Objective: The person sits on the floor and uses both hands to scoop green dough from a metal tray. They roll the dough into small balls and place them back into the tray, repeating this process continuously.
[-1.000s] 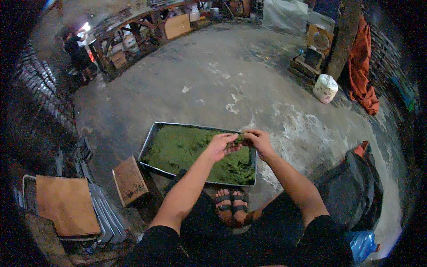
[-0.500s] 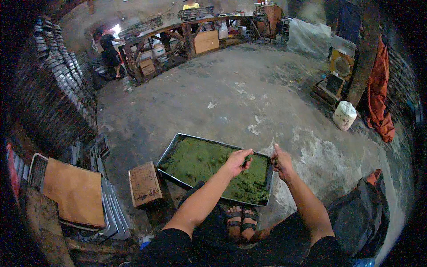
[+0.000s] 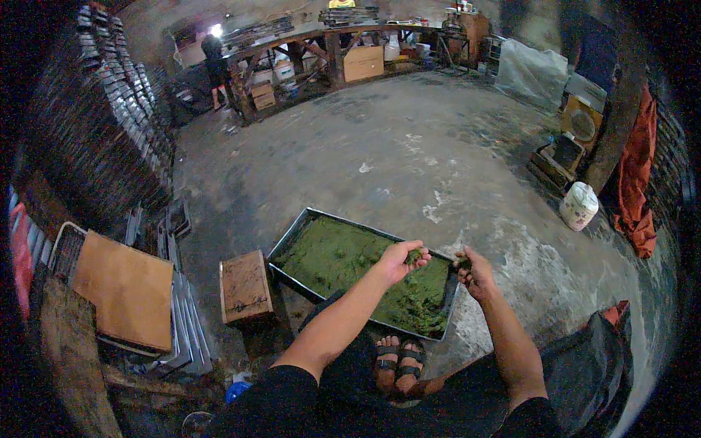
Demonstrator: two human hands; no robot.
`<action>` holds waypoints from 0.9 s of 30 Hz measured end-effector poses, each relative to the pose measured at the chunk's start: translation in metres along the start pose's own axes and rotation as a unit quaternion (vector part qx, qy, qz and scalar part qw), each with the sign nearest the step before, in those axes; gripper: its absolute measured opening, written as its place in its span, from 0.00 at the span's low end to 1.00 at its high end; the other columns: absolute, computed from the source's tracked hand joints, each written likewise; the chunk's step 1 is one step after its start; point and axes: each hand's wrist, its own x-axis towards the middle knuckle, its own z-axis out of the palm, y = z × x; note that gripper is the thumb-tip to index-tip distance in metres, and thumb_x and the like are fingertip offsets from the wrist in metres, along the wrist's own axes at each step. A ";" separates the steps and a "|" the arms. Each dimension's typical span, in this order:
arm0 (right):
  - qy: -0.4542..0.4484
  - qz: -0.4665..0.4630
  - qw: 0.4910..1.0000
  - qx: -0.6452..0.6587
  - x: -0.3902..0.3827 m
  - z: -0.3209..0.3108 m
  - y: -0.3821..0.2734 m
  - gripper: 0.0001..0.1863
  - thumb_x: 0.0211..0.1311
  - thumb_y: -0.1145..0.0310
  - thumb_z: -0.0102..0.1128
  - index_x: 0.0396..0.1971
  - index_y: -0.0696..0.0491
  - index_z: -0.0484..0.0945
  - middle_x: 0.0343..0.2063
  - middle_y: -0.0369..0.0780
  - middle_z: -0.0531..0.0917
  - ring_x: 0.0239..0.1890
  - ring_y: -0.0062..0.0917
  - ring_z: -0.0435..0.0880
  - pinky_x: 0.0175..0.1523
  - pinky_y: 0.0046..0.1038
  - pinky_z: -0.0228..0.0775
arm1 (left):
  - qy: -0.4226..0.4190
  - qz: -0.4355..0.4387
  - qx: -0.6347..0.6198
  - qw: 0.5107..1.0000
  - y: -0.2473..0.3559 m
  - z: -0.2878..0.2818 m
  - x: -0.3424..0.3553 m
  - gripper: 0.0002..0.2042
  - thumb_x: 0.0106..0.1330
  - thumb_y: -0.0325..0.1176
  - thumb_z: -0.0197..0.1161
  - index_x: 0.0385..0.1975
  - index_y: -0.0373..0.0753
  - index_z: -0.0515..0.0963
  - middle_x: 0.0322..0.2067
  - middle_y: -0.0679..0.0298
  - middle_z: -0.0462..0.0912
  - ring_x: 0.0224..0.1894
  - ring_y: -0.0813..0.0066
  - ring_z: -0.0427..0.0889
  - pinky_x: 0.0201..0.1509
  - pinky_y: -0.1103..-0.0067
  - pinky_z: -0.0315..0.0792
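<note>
Holding green clumps (image 3: 414,257), hands (image 3: 399,261) now farther apart

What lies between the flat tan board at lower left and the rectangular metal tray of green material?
Head view: slanted grey metal strips, then a brown box-shaped wooden piece.

Open concrete floor (image 3: 328,160) stretches beyond the raised-rimmed metal tray (image 3: 288,234), which bars low sideways passage; a wooden box (image 3: 244,285) blocks its left, black sheeting (image 3: 584,372) the near right.

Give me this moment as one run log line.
left hand: holding green clump | right hand: touching dark material | rectangular metal tray: holding lumpy green material
</note>
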 end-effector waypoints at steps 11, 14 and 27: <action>0.045 0.012 0.999 0.003 -0.008 0.000 -0.009 0.27 0.60 0.46 0.51 0.09 0.46 0.58 0.06 0.34 0.60 0.08 0.21 0.57 0.13 0.24 0.45 | 0.110 -0.006 0.044 0.993 0.017 0.006 -0.013 0.23 0.54 0.62 0.59 0.19 0.47 0.65 0.14 0.70 0.70 0.14 0.80 0.65 0.15 0.85 0.54; 0.037 0.001 0.999 -0.011 0.000 -0.003 -0.001 0.22 0.61 0.48 0.50 0.14 0.48 0.64 0.10 0.36 0.67 0.09 0.21 0.61 0.13 0.24 0.49 | 0.131 -0.018 0.013 0.991 0.016 0.001 -0.006 0.20 0.57 0.57 0.59 0.21 0.47 0.68 0.17 0.69 0.72 0.14 0.80 0.66 0.13 0.85 0.54; 0.019 0.051 0.998 0.037 -0.022 0.001 -0.011 0.24 0.60 0.45 0.51 0.13 0.46 0.61 0.11 0.35 0.66 0.09 0.19 0.58 0.13 0.21 0.46 | 0.044 -0.037 -0.113 0.992 0.016 0.000 -0.006 0.15 0.60 0.50 0.57 0.25 0.45 0.71 0.21 0.64 0.75 0.18 0.74 0.71 0.14 0.81 0.63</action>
